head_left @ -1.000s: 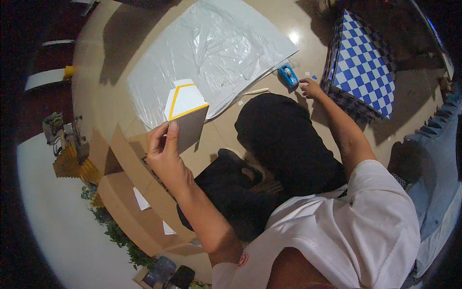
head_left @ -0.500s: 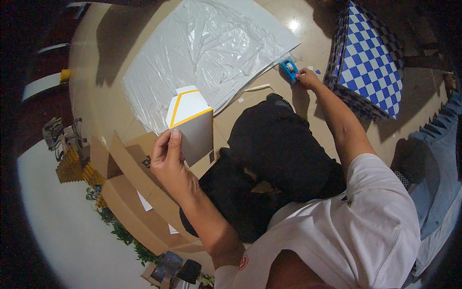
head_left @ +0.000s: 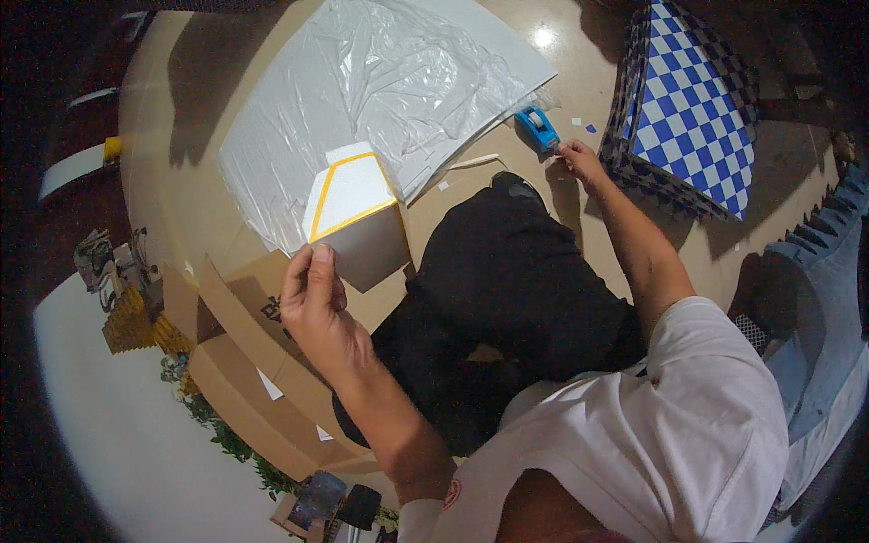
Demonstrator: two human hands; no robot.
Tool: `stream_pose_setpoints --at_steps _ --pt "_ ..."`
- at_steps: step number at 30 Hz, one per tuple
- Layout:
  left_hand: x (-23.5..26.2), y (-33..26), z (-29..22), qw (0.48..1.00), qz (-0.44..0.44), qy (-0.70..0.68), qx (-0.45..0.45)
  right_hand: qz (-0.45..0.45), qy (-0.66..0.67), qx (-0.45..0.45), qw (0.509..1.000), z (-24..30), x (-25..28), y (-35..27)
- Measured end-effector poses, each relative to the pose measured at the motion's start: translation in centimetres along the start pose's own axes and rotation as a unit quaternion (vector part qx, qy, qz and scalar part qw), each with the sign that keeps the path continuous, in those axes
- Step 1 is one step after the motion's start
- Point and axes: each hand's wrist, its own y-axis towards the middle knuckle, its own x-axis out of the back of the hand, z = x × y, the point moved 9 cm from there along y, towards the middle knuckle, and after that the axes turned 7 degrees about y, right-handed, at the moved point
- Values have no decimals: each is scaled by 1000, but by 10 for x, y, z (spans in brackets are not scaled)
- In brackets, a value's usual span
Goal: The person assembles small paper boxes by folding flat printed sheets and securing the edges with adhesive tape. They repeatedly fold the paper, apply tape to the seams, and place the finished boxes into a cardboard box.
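Note:
My left hand (head_left: 319,303) pinches the lower left corner of a folded white card box (head_left: 355,197) between thumb and fingers. Yellow strips run along the edges of its white top face, a small flap stands at its far end, and its side facing me is in shadow. Out to the right, the fingers of my right hand (head_left: 582,163) are pinched together at the near end of a blue tape dispenser (head_left: 536,129) lying on the floor. A roll of tape shows in it. What lies between those fingertips is too small to make out.
A white sheet under crumpled clear plastic (head_left: 389,72) lies ahead. A stack of blue-and-white checked sheets (head_left: 692,113) stands at the right. An open cardboard box (head_left: 244,389) is beside my left arm. Small paper scraps (head_left: 577,121) and a thin white strip (head_left: 472,162) lie about.
My right hand has drawn slightly back toward me from the tape dispenser's side. In my left hand, the white box has tilted a little, showing more of its yellow-edged top.

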Motion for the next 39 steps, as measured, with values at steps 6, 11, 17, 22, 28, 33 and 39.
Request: stream_pose_setpoints --at_steps 6,11,17,22,28,33,39 --pt "1 0 1 999 -25 -21 1 140 129 5 982 67 -70 -54" --pt "-8 -2 -1 999 -24 -37 -6 270 198 64 940 159 -135 -106" --pt "-5 -7 -6 998 -30 -57 -7 402 192 165 880 253 -209 -191" --pt "11 -12 -6 996 -39 -81 -18 401 19 308 862 297 -251 -258" --pt "30 -16 -21 990 -71 -113 -53 462 -1 359 811 327 -299 -341" --pt "47 -25 -42 984 -68 -129 -105 490 9 321 810 326 -334 -372" --pt "59 -39 -54 983 -8 -158 -89 492 -32 286 822 316 -356 -392"
